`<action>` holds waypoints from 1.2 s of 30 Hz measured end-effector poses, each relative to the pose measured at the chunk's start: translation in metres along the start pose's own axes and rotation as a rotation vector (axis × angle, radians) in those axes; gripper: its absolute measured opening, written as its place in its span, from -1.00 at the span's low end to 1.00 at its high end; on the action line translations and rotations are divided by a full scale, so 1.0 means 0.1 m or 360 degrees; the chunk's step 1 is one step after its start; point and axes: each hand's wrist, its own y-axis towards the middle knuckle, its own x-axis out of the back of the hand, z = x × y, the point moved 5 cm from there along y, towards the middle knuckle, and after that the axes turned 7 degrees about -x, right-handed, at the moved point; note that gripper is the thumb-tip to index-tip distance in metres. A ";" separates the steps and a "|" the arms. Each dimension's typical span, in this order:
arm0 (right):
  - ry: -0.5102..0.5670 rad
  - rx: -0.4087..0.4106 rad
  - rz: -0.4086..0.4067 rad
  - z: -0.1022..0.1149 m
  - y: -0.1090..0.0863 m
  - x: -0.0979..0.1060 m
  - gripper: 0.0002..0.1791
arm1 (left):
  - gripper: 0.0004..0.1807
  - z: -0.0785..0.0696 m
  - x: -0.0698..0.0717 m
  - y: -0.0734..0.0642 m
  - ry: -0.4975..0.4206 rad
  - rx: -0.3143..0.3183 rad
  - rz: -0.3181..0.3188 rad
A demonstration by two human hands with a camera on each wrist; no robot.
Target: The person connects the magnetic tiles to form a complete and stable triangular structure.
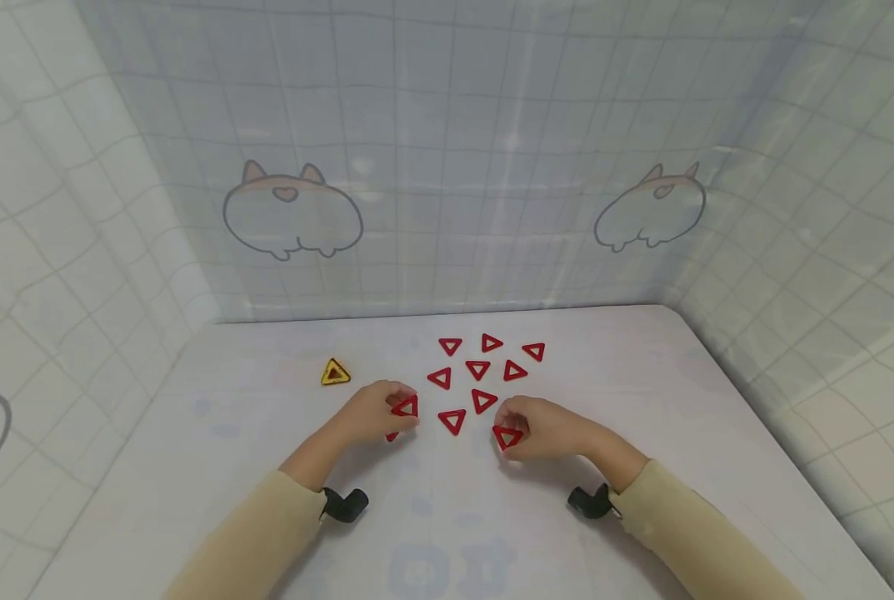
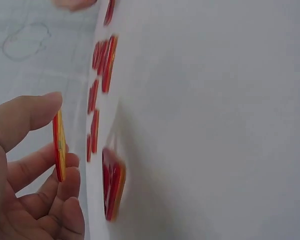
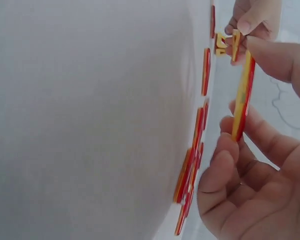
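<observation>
In the head view my left hand (image 1: 372, 410) pinches a triangular tile (image 1: 416, 405) with a red-framed face, held up off the table. Seen from the left wrist it is thin (image 2: 60, 145), red on one side and yellow on the other, between thumb and fingertips. Partly hidden under this hand, another red triangle (image 1: 392, 436) lies on the table. To the right, my right hand (image 1: 547, 427) pinches a second red-framed tile (image 1: 517, 437). Its yellow side (image 3: 241, 95) shows in the right wrist view. Several red triangles (image 1: 477, 376) lie between and beyond the hands.
A yellow triangle (image 1: 335, 381) with a dark middle lies beyond the left hand. The white table (image 1: 611, 358) meets a grid-patterned back curtain (image 1: 476, 275), with similar sides left and right. Black devices (image 1: 347, 506) sit at both wrists.
</observation>
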 end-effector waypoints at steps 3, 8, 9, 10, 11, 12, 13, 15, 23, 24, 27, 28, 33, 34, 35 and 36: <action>0.0018 -0.0008 -0.0031 0.04 0.03 -0.01 -0.59 | -0.49 -0.05 -0.07 -0.07 0.0001 -0.0060 0.0016; 0.0024 0.0007 -0.0049 0.11 0.06 -0.05 -0.60 | -0.49 -0.14 -0.20 -0.18 0.0026 -0.0127 0.0073; 0.0020 0.0017 -0.0046 0.12 0.07 -0.06 -0.59 | -0.49 -0.16 -0.23 -0.20 0.0025 -0.0138 0.0092; 0.0021 0.0023 -0.0038 0.14 0.08 -0.07 -0.58 | -0.48 -0.18 -0.26 -0.21 0.0027 -0.0151 0.0113; 0.0012 0.0023 -0.0030 0.15 0.08 -0.08 -0.58 | -0.48 -0.20 -0.28 -0.23 0.0029 -0.0169 0.0131; 0.0003 0.0026 -0.0022 0.17 0.09 -0.10 -0.57 | -0.48 -0.22 -0.31 -0.24 0.0033 -0.0185 0.0149; -0.0008 0.0028 -0.0012 0.18 0.10 -0.11 -0.57 | -0.48 -0.24 -0.33 -0.26 0.0043 -0.0202 0.0166; -0.0033 0.0027 0.0005 0.21 0.11 -0.13 -0.57 | -0.49 -0.27 -0.37 -0.27 0.0051 -0.0227 0.0199; -0.0090 0.0043 0.0054 0.27 0.16 -0.21 -0.61 | -0.48 -0.31 -0.50 -0.26 0.0111 -0.0240 0.0227; -0.0100 0.0047 0.0057 0.27 0.17 -0.22 -0.61 | -0.48 -0.32 -0.51 -0.26 0.0119 -0.0246 0.0227; -0.0125 0.0052 0.0067 0.28 0.19 -0.25 -0.62 | -0.49 -0.35 -0.53 -0.26 0.0148 -0.0258 0.0228; -0.0135 0.0049 0.0070 0.28 0.19 -0.26 -0.62 | -0.49 -0.36 -0.53 -0.27 0.0159 -0.0267 0.0228; -0.0160 0.0029 0.0067 0.31 0.21 -0.28 -0.63 | -0.48 -0.39 -0.57 -0.26 0.0182 -0.0282 0.0225; -0.0158 0.0027 0.0064 0.32 0.22 -0.29 -0.63 | -0.48 -0.40 -0.58 -0.26 0.0181 -0.0281 0.0223; -0.0153 0.0026 0.0061 0.33 0.22 -0.29 -0.63 | -0.48 -0.39 -0.59 -0.25 0.0182 -0.0275 0.0219; -0.0150 0.0026 0.0058 0.33 0.22 -0.30 -0.63 | -0.47 -0.39 -0.60 -0.25 0.0181 -0.0265 0.0215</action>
